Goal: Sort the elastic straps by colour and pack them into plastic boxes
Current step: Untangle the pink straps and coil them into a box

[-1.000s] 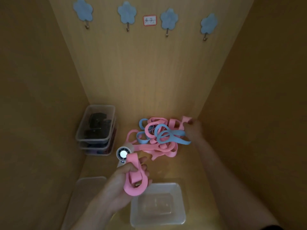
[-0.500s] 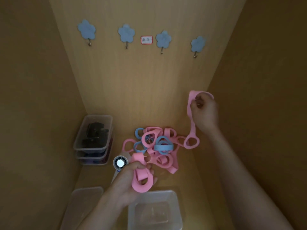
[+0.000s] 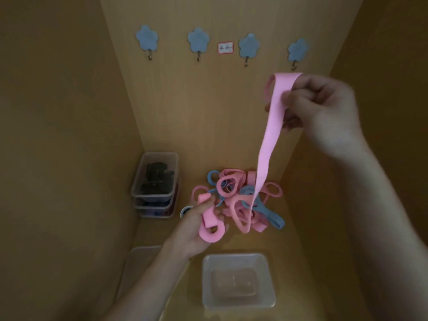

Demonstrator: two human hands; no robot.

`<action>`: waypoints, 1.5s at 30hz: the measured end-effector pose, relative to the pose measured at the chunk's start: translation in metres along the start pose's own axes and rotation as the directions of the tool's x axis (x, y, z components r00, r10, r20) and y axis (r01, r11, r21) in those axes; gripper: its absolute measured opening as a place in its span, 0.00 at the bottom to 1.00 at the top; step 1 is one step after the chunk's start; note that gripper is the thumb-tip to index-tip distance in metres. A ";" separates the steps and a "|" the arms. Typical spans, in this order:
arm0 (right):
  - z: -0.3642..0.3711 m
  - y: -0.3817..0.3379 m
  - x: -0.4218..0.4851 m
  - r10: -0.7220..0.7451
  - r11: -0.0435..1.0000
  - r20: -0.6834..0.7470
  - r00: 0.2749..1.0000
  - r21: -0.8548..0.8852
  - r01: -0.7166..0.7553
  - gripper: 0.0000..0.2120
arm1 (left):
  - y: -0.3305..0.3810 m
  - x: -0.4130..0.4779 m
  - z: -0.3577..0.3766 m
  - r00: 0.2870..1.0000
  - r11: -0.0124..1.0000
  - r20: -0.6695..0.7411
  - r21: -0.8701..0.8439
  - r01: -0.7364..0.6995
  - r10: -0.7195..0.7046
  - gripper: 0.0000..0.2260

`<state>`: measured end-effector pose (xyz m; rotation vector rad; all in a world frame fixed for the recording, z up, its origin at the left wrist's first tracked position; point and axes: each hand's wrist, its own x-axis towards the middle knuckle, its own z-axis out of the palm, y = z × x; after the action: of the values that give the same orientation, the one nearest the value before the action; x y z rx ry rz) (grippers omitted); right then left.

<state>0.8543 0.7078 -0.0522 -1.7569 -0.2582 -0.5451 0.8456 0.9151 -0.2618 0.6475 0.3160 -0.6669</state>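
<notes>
Right hand (image 3: 324, 112) is up in the upper right of the frame, thumb and curled fingers pinching the top end of a long pink strap (image 3: 266, 154). The strap hangs nearly straight down, its long axis slanting a little toward lower centre. Its bottom loop dangles in front of the pile (image 3: 231, 188) of pink and blue straps at mid-frame — I cannot tell whether it touches the pile.

Left hand (image 3: 194, 235) is at lower centre, fingers curled round a folded pink strap (image 3: 209, 225).

Clear plastic box (image 3: 236, 256) sits open at bottom centre, just below the left hand, with nothing visible inside.

Judgement: the box lies down and left of the right fingers, a full strap length off — the left hand is much the nearer. The hanging strap likely needs gathering before it fits.
</notes>
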 end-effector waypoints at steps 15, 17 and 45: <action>0.041 0.061 -0.010 0.312 0.948 -0.133 0.941 0.109 -0.299 0.07 | -0.036 -0.010 -0.002 0.933 0.983 0.314 0.117 0.144 -0.174 0.38; 0.040 0.064 -0.008 0.341 0.938 -0.134 0.930 0.120 -0.326 0.07 | -0.038 -0.012 -0.004 0.919 0.978 0.349 0.158 0.135 -0.183 0.33; 0.031 0.108 -0.116 0.165 0.977 -0.058 0.985 0.144 -0.156 0.13 | -0.050 -0.011 0.003 0.942 0.963 0.210 0.111 0.245 -0.263 0.14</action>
<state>0.8095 0.7232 -0.2070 -1.6040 -0.1014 -0.4589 0.8048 0.8883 -0.2764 0.6091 0.1638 -0.9973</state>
